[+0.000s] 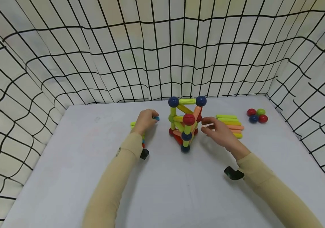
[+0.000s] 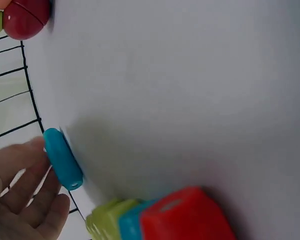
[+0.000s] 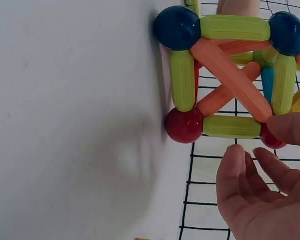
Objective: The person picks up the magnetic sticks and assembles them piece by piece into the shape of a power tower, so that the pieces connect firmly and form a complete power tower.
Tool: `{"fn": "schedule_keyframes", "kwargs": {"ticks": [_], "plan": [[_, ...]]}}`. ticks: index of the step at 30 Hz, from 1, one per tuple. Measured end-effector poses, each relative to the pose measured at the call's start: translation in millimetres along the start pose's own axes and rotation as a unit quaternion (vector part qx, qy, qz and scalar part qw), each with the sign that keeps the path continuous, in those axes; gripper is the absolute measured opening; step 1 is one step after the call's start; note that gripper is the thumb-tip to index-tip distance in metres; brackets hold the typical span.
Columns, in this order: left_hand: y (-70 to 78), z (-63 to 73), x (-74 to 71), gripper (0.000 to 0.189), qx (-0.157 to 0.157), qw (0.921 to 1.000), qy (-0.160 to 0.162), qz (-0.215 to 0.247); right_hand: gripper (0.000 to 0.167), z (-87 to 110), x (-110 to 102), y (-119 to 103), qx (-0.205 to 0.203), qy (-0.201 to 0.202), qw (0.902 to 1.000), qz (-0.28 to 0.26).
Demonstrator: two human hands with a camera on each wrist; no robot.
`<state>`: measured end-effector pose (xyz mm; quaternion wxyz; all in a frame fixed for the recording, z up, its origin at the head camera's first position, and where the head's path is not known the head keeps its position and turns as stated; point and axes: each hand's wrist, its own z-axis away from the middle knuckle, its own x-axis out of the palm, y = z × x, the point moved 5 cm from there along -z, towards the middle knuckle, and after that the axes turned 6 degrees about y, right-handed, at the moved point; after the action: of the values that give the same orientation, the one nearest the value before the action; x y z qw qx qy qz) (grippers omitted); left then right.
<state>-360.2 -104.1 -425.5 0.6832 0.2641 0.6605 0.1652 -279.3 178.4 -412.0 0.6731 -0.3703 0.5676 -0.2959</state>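
My left hand (image 1: 145,121) pinches a short blue rod (image 2: 63,159) by its end, just above the table. Under that wrist lie a red piece (image 2: 185,217), a blue piece (image 2: 132,220) and a yellow-green one (image 2: 106,219). In the middle of the table stands a frame of coloured rods and balls (image 1: 187,129), with navy balls at its top. My right hand (image 1: 218,131) is at the frame's right side with fingers loosely bent. One fingertip (image 3: 287,127) reaches a red ball (image 3: 273,139) where an orange rod (image 3: 232,80) ends.
Right of the frame, several green, yellow and orange rods (image 1: 227,121) lie in a row. Farther right sit loose balls, two red (image 1: 263,118), one navy (image 1: 253,119) and one green (image 1: 260,111). A black grid net (image 1: 162,49) over white cloth walls the table's back and sides.
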Motion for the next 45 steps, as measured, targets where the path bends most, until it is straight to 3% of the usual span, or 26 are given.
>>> {"fn": "schedule_keyframes", "kwargs": {"ticks": [5, 8, 11, 14, 17, 18, 21, 24, 25, 27, 28, 32, 39, 41, 45], "plan": [[2.1, -3.6, 9.3, 0.028, 0.008, 0.9981, 0.004, -0.06, 0.05, -3.8, 4, -3, -0.04, -0.007, 0.9989, 0.023], [5.1, 0.3, 11.1, 0.029, 0.006, 0.9985, 0.008, -0.054, 0.048, -4.0, 4, -4, -0.048, -0.019, 0.9982, 0.031], [12.5, 11.0, 5.6, 0.035, -0.014, 0.9995, 0.018, 0.022, 0.048, -4.6, 5, -3, -0.04, -0.038, 0.9978, 0.035], [22.4, 27.4, -4.4, 0.039, -0.056, 0.9878, 0.03, 0.142, 0.051, -7.2, 8, -1, -0.029, -0.06, 0.9975, 0.025], [30.0, 45.5, -13.4, 0.04, -0.101, 0.9613, 0.035, 0.254, 0.053, -10.7, 11, 1, -0.017, -0.07, 0.9974, 0.012], [32.2, 50.7, -14.8, 0.04, -0.114, 0.9491, 0.032, 0.292, 0.053, -11.5, 12, 1, -0.013, -0.07, 0.9974, 0.01], [42.3, 64.6, -15.6, 0.04, -0.133, 0.9027, 0.014, 0.409, 0.053, -12.5, 13, 3, 0.002, -0.065, 0.9977, 0.019], [57.4, 78.6, -15.6, 0.038, -0.133, 0.8514, -0.001, 0.507, 0.052, -12.5, 14, 6, 0.01, -0.059, 0.9974, 0.04], [62.5, 83.0, -16.0, 0.037, -0.13, 0.8379, -0.004, 0.53, 0.052, -12.3, 15, 6, 0.007, -0.058, 0.9972, 0.047], [71.7, 89.9, -17.8, 0.036, -0.126, 0.8197, -0.007, 0.559, 0.05, -12.0, 17, 6, -0.003, -0.055, 0.9969, 0.056], [75.2, 91.9, -18.8, 0.035, -0.124, 0.8148, -0.007, 0.566, 0.049, -11.8, 17, 6, -0.009, -0.054, 0.9967, 0.059], [85.3, 93.0, -24.2, 0.033, -0.117, 0.803, 0.001, 0.584, 0.046, -10.2, 17, 3, -0.028, -0.048, 0.9965, 0.063], [97.7, 89.8, -30.3, 0.035, -0.135, 0.7923, 0.017, 0.595, 0.043, -8.2, 18, 0, -0.051, -0.036, 0.9955, 0.071], [99.6, 88.8, -31.2, 0.035, -0.14, 0.7922, 0.024, 0.594, 0.043, -8.3, 18, -1, -0.056, -0.035, 0.9954, 0.069], [102.6, 88.4, -31.9, 0.035, -0.148, 0.7993, 0.028, 0.582, 0.043, -8.7, 19, -2, -0.06, -0.034, 0.9951, 0.071]]}}
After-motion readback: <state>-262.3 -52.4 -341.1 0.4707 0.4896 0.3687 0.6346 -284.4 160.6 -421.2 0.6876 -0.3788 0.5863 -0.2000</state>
